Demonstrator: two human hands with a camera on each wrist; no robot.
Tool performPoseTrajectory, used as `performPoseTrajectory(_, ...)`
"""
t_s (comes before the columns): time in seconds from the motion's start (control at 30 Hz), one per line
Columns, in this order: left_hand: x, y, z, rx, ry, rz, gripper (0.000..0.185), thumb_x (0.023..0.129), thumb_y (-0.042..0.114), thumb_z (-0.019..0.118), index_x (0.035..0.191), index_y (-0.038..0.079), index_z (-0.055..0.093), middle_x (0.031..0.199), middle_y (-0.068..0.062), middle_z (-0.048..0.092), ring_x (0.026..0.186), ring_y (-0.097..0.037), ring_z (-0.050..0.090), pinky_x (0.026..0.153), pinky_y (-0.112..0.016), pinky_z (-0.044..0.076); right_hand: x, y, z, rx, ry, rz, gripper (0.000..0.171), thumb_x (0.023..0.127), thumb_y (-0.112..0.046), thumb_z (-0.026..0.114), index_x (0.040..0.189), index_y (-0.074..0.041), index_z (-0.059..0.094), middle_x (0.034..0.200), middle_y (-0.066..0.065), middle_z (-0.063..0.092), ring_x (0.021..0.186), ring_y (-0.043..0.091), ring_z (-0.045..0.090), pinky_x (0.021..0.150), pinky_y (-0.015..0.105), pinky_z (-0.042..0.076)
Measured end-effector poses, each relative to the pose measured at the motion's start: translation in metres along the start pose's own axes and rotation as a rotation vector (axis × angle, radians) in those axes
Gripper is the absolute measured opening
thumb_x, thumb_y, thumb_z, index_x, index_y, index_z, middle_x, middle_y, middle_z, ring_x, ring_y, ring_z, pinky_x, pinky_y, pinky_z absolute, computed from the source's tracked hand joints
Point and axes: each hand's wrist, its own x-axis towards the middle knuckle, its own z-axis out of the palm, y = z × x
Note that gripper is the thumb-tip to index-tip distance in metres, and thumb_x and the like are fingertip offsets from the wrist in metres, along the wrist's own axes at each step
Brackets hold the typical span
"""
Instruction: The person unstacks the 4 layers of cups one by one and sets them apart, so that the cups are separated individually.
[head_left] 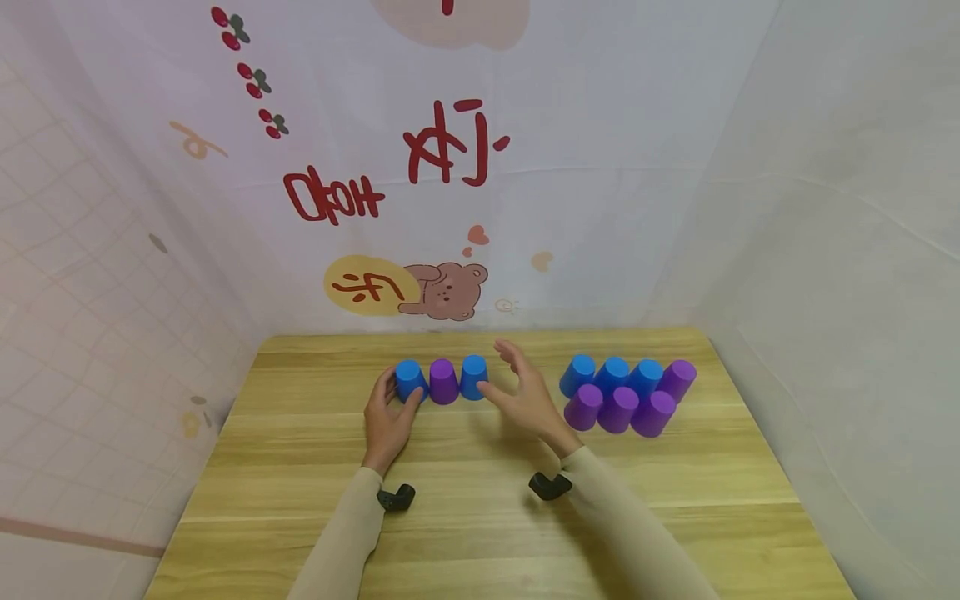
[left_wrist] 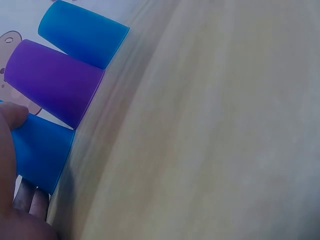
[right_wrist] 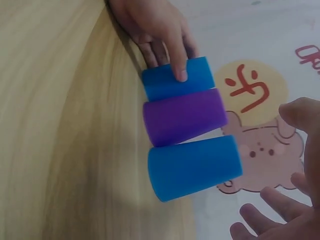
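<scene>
Five blue cups (head_left: 474,377) and five purple cups (head_left: 444,382) stand here. Left hand (head_left: 387,423) holds one blue cup (head_left: 409,377); right hand (head_left: 529,402) is wide, seven cups (head_left: 619,407) at its three o'clock.

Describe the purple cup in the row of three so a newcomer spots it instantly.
On the wooden table, find the row of three upturned cups in front of the bear printed on the backdrop. The left hand grips its left-end blue cup. Take the middle one: the row's only purple cup, between that cup and the right-end blue cup.
</scene>
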Motion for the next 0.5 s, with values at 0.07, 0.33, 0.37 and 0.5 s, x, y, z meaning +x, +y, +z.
performPoseTrajectory(0.07, 0.000, 0.000, 0.000, 0.000, 0.000, -0.004, 0.068, 0.106, 0.019, 0.082, 0.165, 0.005, 0.051, 0.162, -0.023, 0.062, 0.154, -0.041, 0.059, 0.132, -0.057, 0.049, 0.004, 0.002, 0.003, -0.005, -0.010, -0.005, 0.082, 0.103, -0.035, 0.085, 0.172, -0.018, 0.043, 0.174, 0.011, 0.053, 0.163, 0.038, 0.050, 0.138, 0.060, 0.042)
performPoseTrajectory(0.33, 0.000, 0.000, 0.001, -0.001, 0.001, 0.002, 0.067, 0.106, 0.018, 0.082, 0.164, 0.005, 0.052, 0.161, -0.023, 0.062, 0.154, -0.041, 0.060, 0.132, -0.058, 0.050, 0.013, 0.010, 0.014, -0.029, -0.015, -0.005, 0.081, 0.102, -0.029, 0.086, 0.170, -0.012, 0.046, 0.172, 0.021, 0.054, 0.161, 0.042, 0.052, 0.136, 0.061, 0.044)
performPoseTrajectory(0.37, 0.000, 0.000, 0.001, -0.002, 0.001, 0.004, 0.067, 0.106, 0.018, 0.082, 0.164, 0.005, 0.052, 0.161, -0.023, 0.063, 0.154, -0.041, 0.060, 0.132, -0.057, 0.050, 0.013, 0.010, 0.015, -0.031, -0.016, -0.002, 0.080, 0.102, -0.029, 0.086, 0.170, -0.012, 0.046, 0.172, 0.021, 0.054, 0.161, 0.041, 0.052, 0.136, 0.061, 0.044)
performPoseTrajectory(0.5, 0.000, 0.000, 0.000, -0.003, 0.002, 0.007, 0.067, 0.105, 0.018, 0.082, 0.164, 0.005, 0.052, 0.161, -0.023, 0.063, 0.153, -0.041, 0.060, 0.132, -0.058, 0.050, 0.015, 0.013, 0.020, -0.034, -0.023, -0.011, 0.079, 0.103, -0.026, 0.086, 0.169, -0.011, 0.046, 0.171, 0.022, 0.055, 0.161, 0.041, 0.053, 0.134, 0.061, 0.046)
